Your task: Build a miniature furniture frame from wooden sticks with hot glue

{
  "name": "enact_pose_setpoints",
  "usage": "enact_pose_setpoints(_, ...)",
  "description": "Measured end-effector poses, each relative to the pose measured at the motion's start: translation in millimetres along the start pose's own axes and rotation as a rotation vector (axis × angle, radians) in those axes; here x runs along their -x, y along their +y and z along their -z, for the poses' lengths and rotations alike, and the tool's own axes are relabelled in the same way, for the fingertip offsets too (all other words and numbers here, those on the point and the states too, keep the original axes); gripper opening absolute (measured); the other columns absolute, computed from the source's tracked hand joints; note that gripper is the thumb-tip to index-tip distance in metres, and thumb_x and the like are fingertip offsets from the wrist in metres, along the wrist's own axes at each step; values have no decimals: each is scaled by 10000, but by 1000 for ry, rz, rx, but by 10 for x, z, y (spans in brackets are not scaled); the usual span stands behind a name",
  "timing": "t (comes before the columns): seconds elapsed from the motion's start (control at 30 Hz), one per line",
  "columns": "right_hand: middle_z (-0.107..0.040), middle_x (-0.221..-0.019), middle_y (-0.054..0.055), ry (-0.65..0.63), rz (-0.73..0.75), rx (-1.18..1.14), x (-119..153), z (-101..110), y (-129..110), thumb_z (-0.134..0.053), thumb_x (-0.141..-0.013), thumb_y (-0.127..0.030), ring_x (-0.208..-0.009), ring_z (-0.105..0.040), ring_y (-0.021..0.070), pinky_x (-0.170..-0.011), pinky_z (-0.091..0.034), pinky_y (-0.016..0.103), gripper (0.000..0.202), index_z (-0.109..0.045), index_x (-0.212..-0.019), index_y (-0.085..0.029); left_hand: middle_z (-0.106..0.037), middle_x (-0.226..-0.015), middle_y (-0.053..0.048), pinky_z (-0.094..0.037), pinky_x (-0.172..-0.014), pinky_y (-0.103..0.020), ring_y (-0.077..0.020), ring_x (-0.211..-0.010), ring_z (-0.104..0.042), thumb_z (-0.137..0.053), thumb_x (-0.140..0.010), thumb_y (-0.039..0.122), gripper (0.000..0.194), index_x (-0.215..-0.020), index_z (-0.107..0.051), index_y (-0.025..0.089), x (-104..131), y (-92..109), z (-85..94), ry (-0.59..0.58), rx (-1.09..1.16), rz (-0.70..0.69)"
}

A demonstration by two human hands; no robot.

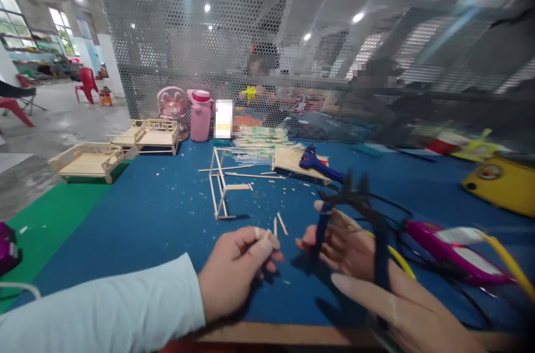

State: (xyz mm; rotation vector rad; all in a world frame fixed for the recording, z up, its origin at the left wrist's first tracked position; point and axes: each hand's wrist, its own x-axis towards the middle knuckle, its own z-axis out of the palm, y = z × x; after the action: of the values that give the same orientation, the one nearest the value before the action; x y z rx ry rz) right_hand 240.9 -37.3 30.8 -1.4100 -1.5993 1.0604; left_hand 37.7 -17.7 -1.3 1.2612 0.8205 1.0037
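Note:
My left hand (240, 266) is closed in a pinch near the table's front edge, with a small piece of wooden stick (267, 235) between thumb and fingers. To its right, my right hand (355, 264) holds dark pliers with blue handles (381, 253), their jaws apart and pointing up and away. Two short sticks (282, 224) lie just beyond my left fingertips. Behind them stands a thin wooden frame (217, 186) made of sticks. A blue glue gun (313, 161) rests on a small wooden panel (288, 161) beside a pile of sticks (259, 138).
Small wooden bed models (87, 162) stand at the left. At the back are a pink bottle (200, 119), a lit phone (223, 119) and a mesh screen (188, 35), with a person behind it. A magenta device (455, 250), cables and a yellow pouch (501, 183) lie right.

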Motion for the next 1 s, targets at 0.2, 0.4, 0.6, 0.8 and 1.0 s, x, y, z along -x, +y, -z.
enact_pose_setpoints(0.2, -320, -1497, 51, -191, 59, 707, -6, 192, 118, -459, -773, -265, -1372, -271, 277, -1098, -208, 494, 691, -324, -1449, -219, -627, -708, -42, -368, -510, -212, -91, -549, -528, -630, -738, 477, 403, -920, -603, 118, -69, -45, -3, 20, 100, 129)
enact_pose_setpoints(0.4, -360, -1478, 112, -291, 130, 864, 10, 110, 51, -415, -728, -181, -1352, -329, 287, -1075, -276, 508, 737, -304, -1456, -160, -591, -652, -16, -392, -546, -219, -82, -541, -506, -552, -815, 451, 321, -806, -581, 131, -29, -47, 14, -56, 27, 56)
enact_pose_setpoints(0.6, -500, -1372, 114, -239, 277, 881, 25, 72, -20, -415, -695, -122, -1273, -461, 271, -1027, -406, 447, 767, -314, -1452, -188, -545, -610, 6, -414, -582, -217, -79, -547, -491, -512, -854, 419, 308, -705, -528, 150, -19, -54, 33, -69, -49, -19)
enact_pose_setpoints(0.8, -556, -1307, 99, -168, 349, 913, 62, 88, 45, -437, -693, -123, -1233, -500, 275, -986, -456, 452, 756, -346, -1436, -233, -551, -618, 4, -421, -598, -213, -82, -568, -496, -489, -875, 341, 270, -694, -537, 146, -18, -54, 54, -81, -92, -68)
enact_pose_setpoints(1.0, -555, -1314, 102, -167, 341, 869, 52, 116, 27, -440, -735, -130, -1238, -499, 246, -1000, -449, 406, 688, -378, -1416, -207, -559, -621, -4, -425, -606, -215, -84, -573, -506, -479, -880, 324, 289, -669, -549, 139, -25, -61, 67, -95, -112, -73)
